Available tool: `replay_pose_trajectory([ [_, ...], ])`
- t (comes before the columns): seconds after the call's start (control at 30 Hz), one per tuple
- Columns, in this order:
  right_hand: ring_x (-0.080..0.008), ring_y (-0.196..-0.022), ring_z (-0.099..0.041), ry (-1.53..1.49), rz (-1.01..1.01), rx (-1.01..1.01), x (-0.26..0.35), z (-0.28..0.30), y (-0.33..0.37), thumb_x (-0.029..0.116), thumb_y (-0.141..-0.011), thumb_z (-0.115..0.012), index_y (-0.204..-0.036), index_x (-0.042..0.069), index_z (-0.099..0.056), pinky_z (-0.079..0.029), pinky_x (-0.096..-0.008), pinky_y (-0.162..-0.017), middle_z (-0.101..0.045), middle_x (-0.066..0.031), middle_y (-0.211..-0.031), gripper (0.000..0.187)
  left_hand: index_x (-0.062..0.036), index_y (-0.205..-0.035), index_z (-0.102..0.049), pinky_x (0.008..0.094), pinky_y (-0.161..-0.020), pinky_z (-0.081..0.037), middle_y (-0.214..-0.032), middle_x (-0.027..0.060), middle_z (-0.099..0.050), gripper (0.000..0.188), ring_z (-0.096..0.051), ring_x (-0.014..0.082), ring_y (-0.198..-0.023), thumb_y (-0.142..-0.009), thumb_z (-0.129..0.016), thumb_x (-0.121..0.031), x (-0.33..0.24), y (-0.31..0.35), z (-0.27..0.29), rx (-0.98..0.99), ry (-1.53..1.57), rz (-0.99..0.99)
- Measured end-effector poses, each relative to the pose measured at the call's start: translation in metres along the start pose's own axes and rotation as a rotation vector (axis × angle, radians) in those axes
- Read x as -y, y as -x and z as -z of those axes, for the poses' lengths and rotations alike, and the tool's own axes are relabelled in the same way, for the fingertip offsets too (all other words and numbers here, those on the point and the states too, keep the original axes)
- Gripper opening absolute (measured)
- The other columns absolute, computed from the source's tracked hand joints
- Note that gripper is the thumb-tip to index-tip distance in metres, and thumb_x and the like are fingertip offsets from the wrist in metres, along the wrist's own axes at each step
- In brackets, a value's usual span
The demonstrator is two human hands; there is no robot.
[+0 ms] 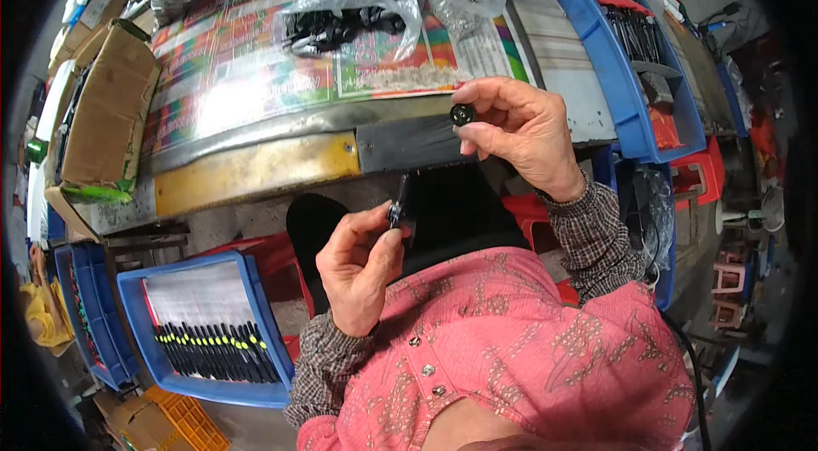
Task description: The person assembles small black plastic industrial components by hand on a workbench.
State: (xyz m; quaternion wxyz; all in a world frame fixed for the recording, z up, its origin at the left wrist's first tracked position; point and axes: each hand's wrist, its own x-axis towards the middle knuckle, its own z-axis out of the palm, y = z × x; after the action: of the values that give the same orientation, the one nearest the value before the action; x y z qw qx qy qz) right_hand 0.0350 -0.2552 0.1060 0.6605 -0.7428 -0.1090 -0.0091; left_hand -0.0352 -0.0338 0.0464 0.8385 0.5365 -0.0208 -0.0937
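Pinching a round black part [462, 114], the right hand [532, 134] points leftward.

Round pc [462, 114] & slim pc [395, 213], both nr ctr, were blk. Blouse [511, 306], lwr ctr, was pink w/ brownish floral print, sleeves [594, 229] dk/lt checked. Lwr L, tray [204, 387] was blue, rods [211, 356] blk w/ yellow-green bands; tabletop sheet [247, 42], upr L, was multicol., incl. red, green & orange.
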Motion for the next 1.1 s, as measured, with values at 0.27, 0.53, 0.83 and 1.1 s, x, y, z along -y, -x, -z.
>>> replay_pose_trajectory([
  [0.27, -0.0102, -0.072, -0.064, -0.056, -0.039, 0.094, -0.015, -0.022, 0.026, -0.007, -0.078, -0.066, -0.107, -0.003, -0.059, -0.051, -0.0194, -0.061, -0.063, -0.0052, -0.086, 0.03, -0.0029, -0.11, -0.055, 0.0189, -0.042, -0.034, -0.095, 0.0132, -0.064, 0.02, -0.047, 0.0075, -0.053, -0.091, -0.054, -0.003, 0.002, -0.001, -0.005, 0.023, 0.072, -0.051],
  [0.53, -0.0081, -0.07, -0.062, 0.252, 0.183, 0.152, -0.026, -0.042, 0.038, -0.006, -0.072, -0.072, -0.099, -0.004, -0.062, -0.051, -0.021, -0.061, -0.064, -0.0055, -0.087, 0.028, -0.0024, -0.11, -0.055, 0.0189, -0.041, -0.033, -0.098, 0.0102, -0.064, 0.02, -0.052, 0.0092, -0.056, -0.091, -0.055, -0.005, 0.005, 0.0, -0.005, 0.017, 0.066, -0.089],
  [0.83, -0.0094, -0.07, -0.061, 0.34, 0.237, 0.153, -0.033, -0.051, 0.039, -0.004, -0.07, -0.073, -0.097, -0.003, -0.063, -0.05, -0.0215, -0.06, -0.064, -0.0068, -0.087, 0.028, -0.0005, -0.111, -0.056, 0.0164, -0.043, -0.036, -0.088, 0.0053, -0.061, 0.022, -0.055, 0.0071, -0.061, -0.089, -0.057, 0.001, 0.01, 0.001, -0.001, -0.005, 0.195, 0.01],
  [1.1, -0.0081, -0.069, -0.059, 0.309, 0.184, 0.152, -0.039, -0.055, 0.041, -0.004, -0.071, -0.072, -0.098, -0.002, -0.062, -0.049, -0.0213, -0.059, -0.063, -0.0062, -0.087, 0.029, -0.0011, -0.109, -0.056, 0.0169, -0.041, -0.036, -0.087, 0.0061, -0.062, 0.021, -0.056, 0.008, -0.06, -0.089, -0.057, 0.001, 0.015, 0.001, 0.0, -0.028, 0.245, 0.044],
])
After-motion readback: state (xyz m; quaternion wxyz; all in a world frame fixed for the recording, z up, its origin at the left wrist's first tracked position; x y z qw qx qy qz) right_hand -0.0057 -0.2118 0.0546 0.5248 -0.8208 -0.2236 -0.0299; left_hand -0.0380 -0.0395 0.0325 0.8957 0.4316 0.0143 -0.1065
